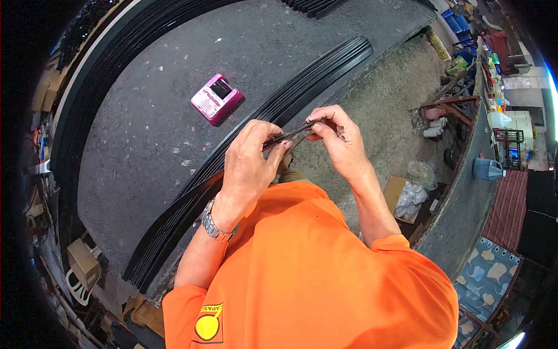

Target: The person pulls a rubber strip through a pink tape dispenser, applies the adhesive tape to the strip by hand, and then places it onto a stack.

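Observation:
Between my two hands is a thin black strip (pixel 294 135), held up in front of my chest. My left hand (pixel 249 158), with a metal watch on its wrist, pinches it between thumb and fingers. A short way to the right, the fingers of my right hand (pixel 337 135) are closed on the same strip near its end. Just beyond and below my hands lies a long bundle of ribbed black strips (pixel 314 75), running diagonally along the near edge of the dark worktable (pixel 151 110). Part of this bundle is hidden behind my left hand and forearm.
A pink and white box-shaped item (pixel 216 100) sits on the worktable. More long black strips (pixel 72 134) curve along the far left edge. At right are a blue jug (pixel 488 169), a cardboard box with plastic bags (pixel 408 200) and a patterned cloth (pixel 487 273).

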`<action>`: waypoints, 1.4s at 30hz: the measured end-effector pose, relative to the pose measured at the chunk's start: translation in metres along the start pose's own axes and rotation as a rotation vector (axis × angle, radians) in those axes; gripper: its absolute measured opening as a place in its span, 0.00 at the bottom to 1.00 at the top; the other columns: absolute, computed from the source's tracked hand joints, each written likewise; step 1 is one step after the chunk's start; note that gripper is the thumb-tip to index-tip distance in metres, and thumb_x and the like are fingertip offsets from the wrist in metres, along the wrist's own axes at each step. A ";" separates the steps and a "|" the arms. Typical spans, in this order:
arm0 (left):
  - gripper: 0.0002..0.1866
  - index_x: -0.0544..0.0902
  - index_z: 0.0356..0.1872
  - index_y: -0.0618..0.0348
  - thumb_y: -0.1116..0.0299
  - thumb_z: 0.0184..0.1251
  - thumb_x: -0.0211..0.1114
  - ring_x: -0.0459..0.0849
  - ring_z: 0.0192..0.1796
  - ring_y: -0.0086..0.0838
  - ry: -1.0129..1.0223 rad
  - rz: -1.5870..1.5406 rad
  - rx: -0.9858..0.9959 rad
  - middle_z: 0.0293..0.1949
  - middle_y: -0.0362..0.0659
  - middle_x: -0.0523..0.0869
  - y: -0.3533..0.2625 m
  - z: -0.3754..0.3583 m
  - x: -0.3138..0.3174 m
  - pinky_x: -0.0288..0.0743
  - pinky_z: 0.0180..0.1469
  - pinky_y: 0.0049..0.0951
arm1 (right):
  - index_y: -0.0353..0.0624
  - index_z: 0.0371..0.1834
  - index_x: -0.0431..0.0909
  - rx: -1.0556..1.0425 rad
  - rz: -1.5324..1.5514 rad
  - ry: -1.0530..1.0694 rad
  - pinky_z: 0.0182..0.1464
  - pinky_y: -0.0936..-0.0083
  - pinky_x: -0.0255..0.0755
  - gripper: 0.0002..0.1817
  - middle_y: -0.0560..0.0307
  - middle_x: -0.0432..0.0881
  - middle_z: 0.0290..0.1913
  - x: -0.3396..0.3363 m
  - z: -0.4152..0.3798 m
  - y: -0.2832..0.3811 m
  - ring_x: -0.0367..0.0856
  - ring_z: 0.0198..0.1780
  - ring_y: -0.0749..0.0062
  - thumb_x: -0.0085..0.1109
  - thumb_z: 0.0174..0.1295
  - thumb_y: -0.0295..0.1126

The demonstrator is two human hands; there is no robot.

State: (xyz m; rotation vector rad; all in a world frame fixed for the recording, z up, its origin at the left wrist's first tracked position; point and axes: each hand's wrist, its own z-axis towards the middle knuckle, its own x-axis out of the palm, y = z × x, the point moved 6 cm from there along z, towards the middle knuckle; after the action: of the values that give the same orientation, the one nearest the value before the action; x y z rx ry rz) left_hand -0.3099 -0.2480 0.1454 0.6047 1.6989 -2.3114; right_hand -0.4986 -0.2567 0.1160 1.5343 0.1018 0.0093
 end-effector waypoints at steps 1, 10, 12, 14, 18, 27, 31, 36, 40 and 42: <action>0.10 0.81 0.38 0.64 0.77 0.58 0.74 0.85 0.36 0.43 -0.006 -0.005 0.012 0.34 0.48 0.82 0.001 0.000 0.000 0.79 0.38 0.38 | 0.39 0.46 0.77 -0.004 -0.004 0.000 0.42 0.78 0.79 0.07 0.62 0.79 0.40 0.000 0.000 0.000 0.79 0.40 0.80 0.55 0.69 0.18; 0.09 0.81 0.37 0.62 0.79 0.57 0.72 0.85 0.36 0.44 -0.046 0.028 0.088 0.36 0.48 0.83 0.001 -0.001 -0.001 0.79 0.37 0.38 | 0.40 0.46 0.77 -0.002 -0.021 -0.001 0.42 0.79 0.78 0.06 0.63 0.79 0.38 0.004 0.000 0.000 0.79 0.38 0.81 0.55 0.70 0.18; 0.09 0.82 0.39 0.63 0.80 0.58 0.72 0.87 0.38 0.41 -0.046 0.063 0.099 0.39 0.48 0.84 0.000 -0.003 -0.003 0.81 0.38 0.36 | 0.40 0.46 0.77 0.008 -0.003 -0.010 0.42 0.79 0.78 0.06 0.63 0.79 0.38 0.006 0.000 0.000 0.79 0.38 0.82 0.55 0.70 0.19; 0.10 0.83 0.41 0.63 0.81 0.59 0.71 0.87 0.40 0.39 -0.049 0.099 0.128 0.41 0.49 0.84 -0.002 -0.005 -0.005 0.82 0.39 0.35 | 0.40 0.46 0.77 0.016 -0.012 -0.009 0.42 0.79 0.79 0.06 0.64 0.79 0.39 0.008 0.001 0.001 0.79 0.39 0.82 0.54 0.70 0.19; 0.12 0.84 0.44 0.62 0.81 0.59 0.71 0.87 0.39 0.40 -0.064 0.119 0.182 0.41 0.49 0.85 -0.003 -0.009 -0.007 0.82 0.38 0.34 | 0.39 0.46 0.77 0.020 0.009 -0.013 0.44 0.79 0.80 0.06 0.63 0.79 0.40 0.013 0.001 0.004 0.78 0.40 0.83 0.54 0.70 0.18; 0.11 0.84 0.42 0.59 0.80 0.58 0.70 0.87 0.37 0.43 -0.107 0.083 0.194 0.39 0.46 0.84 -0.001 -0.008 -0.012 0.82 0.37 0.37 | 0.40 0.49 0.77 -0.028 -0.031 0.058 0.51 0.74 0.83 0.06 0.61 0.79 0.50 0.018 0.004 0.003 0.80 0.49 0.79 0.53 0.73 0.20; 0.11 0.85 0.44 0.64 0.81 0.59 0.70 0.87 0.37 0.36 -0.083 -0.021 0.116 0.39 0.48 0.86 0.002 -0.006 -0.013 0.81 0.41 0.31 | 0.39 0.48 0.77 -0.036 -0.033 0.047 0.50 0.75 0.83 0.07 0.61 0.78 0.47 0.019 0.005 0.006 0.80 0.46 0.79 0.53 0.72 0.19; 0.08 0.85 0.45 0.64 0.73 0.68 0.68 0.86 0.40 0.24 0.181 -0.350 -0.328 0.38 0.40 0.87 0.026 0.001 -0.008 0.79 0.43 0.26 | 0.39 0.46 0.77 -0.075 -0.005 0.022 0.45 0.78 0.82 0.07 0.62 0.79 0.43 0.022 0.007 0.012 0.79 0.43 0.81 0.53 0.70 0.16; 0.10 0.84 0.45 0.62 0.66 0.72 0.66 0.82 0.42 0.17 0.424 -0.573 -0.502 0.38 0.36 0.85 0.043 0.009 -0.002 0.76 0.45 0.21 | 0.40 0.47 0.78 -0.056 0.005 0.069 0.49 0.76 0.82 0.08 0.61 0.78 0.47 0.023 0.006 0.013 0.80 0.47 0.79 0.53 0.70 0.17; 0.09 0.83 0.46 0.60 0.66 0.73 0.67 0.83 0.45 0.17 0.519 -0.629 -0.582 0.42 0.36 0.86 0.041 0.010 -0.002 0.77 0.47 0.21 | 0.42 0.49 0.78 -0.045 0.007 0.113 0.53 0.74 0.83 0.07 0.59 0.77 0.51 0.023 0.006 0.013 0.80 0.51 0.77 0.54 0.73 0.20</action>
State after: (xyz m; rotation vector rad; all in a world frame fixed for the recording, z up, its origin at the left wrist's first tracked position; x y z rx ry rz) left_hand -0.2934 -0.2708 0.1134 0.6368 3.0110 -1.8813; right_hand -0.4750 -0.2608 0.1274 1.4888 0.1845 0.1033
